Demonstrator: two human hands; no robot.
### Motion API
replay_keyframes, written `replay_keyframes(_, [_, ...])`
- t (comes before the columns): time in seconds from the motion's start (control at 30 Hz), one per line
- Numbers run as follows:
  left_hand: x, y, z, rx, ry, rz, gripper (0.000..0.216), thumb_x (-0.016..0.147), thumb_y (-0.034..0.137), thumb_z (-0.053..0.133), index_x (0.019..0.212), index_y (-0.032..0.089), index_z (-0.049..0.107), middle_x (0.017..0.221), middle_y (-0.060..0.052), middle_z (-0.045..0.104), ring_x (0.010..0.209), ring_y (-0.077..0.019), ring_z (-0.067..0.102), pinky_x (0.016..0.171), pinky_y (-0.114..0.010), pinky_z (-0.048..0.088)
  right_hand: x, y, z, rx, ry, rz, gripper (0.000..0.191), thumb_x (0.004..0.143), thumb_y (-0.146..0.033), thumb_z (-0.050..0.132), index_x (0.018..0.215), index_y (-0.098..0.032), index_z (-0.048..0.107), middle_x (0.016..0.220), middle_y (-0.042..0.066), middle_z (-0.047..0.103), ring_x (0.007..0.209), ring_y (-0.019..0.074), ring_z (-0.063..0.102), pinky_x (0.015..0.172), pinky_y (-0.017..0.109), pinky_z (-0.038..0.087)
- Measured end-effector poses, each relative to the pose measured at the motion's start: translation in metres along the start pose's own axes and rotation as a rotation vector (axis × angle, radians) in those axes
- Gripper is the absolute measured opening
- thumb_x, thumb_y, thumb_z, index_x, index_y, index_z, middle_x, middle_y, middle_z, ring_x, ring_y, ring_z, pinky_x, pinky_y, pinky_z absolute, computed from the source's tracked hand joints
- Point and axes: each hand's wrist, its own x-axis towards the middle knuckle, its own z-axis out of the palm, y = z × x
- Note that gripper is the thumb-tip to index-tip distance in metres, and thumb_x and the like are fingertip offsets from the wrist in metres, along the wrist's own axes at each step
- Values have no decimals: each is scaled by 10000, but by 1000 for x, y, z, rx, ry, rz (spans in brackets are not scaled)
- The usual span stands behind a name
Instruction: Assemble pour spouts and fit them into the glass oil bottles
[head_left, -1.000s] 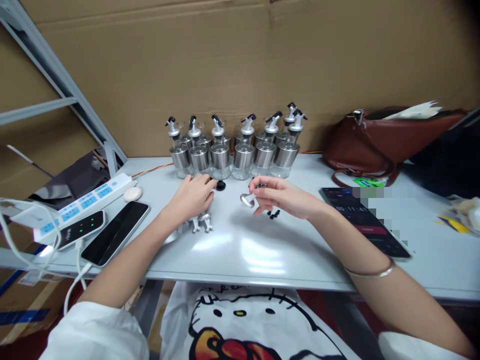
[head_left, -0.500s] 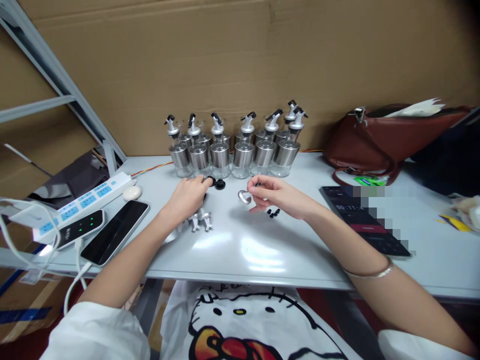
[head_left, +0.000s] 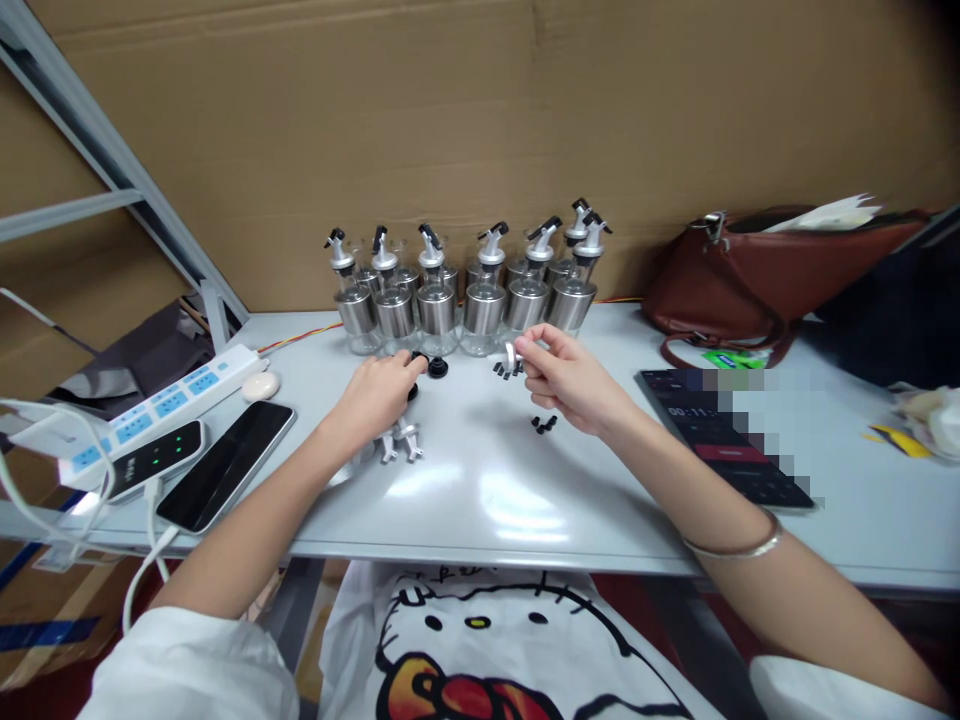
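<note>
My right hand (head_left: 562, 378) pinches a silver ring-shaped pourer collar (head_left: 511, 356) between thumb and fingers, above the table. Beneath it lie several small black pieces (head_left: 506, 372), partly covered by the hand. Another cluster of small black caps (head_left: 543, 425) sits just below that hand. My left hand (head_left: 379, 392) is low over the table at left, its fingertips closed on a black stopper (head_left: 420, 358), which is mostly hidden. Beside it rests a second black stopper (head_left: 438, 368). Silver pourer spouts (head_left: 409, 443) lie under and near the left wrist.
Glass and steel oil bottles (head_left: 484, 312) stand in rows at the back, the front ones topped with pourers. At left are a power strip (head_left: 169, 405) and a phone (head_left: 226, 465). A tablet (head_left: 724, 440) and a brown bag (head_left: 772, 270) are at right.
My right hand has moved slightly up and away from me with the silver collar, which has turned edge-on. Small black pieces now show beneath it. My left hand stays nearly still.
</note>
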Motion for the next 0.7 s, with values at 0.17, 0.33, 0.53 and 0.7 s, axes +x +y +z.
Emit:
replay_keyframes(0.17, [0, 2, 0, -56, 32, -26, 397, 834, 5, 351, 1138, 184, 532, 1017, -90, 586, 779, -201, 625, 674, -307, 457, 0, 6, 2, -76, -55, -71, 422, 714, -499, 727, 773, -216, 419, 483, -135, 336, 422, 24, 223, 456, 192, 365])
replay_keyframes(0.33, [0, 5, 4, -259, 202, -10, 348, 870, 22, 339, 1143, 180, 486, 1050, -83, 523, 787, -175, 599, 663, -282, 467, -2, -2, 0, 168, -109, 1, 408, 722, -434, 740, 742, -223, 392, 487, -136, 214, 420, 34, 160, 435, 184, 304])
replay_keyframes(0.53, [-3, 19, 6, -429, 668, 180, 225, 922, 56, 331, 1054, 199, 445, 963, -45, 476, 781, -123, 531, 709, -257, 493, 0, -9, -4, 337, -181, 35, 445, 812, -353, 637, 635, -225, 249, 537, -94, 93, 438, 62, 72, 400, 204, 161])
replay_keyframes(0.7, [-10, 30, 2, -501, 932, 281, 204, 932, 62, 354, 1023, 241, 390, 940, -22, 445, 832, -115, 544, 714, -255, 510, -2, -10, 0, 312, -185, 37, 405, 836, -341, 586, 614, -229, 266, 537, -84, 104, 446, 69, 67, 410, 219, 150])
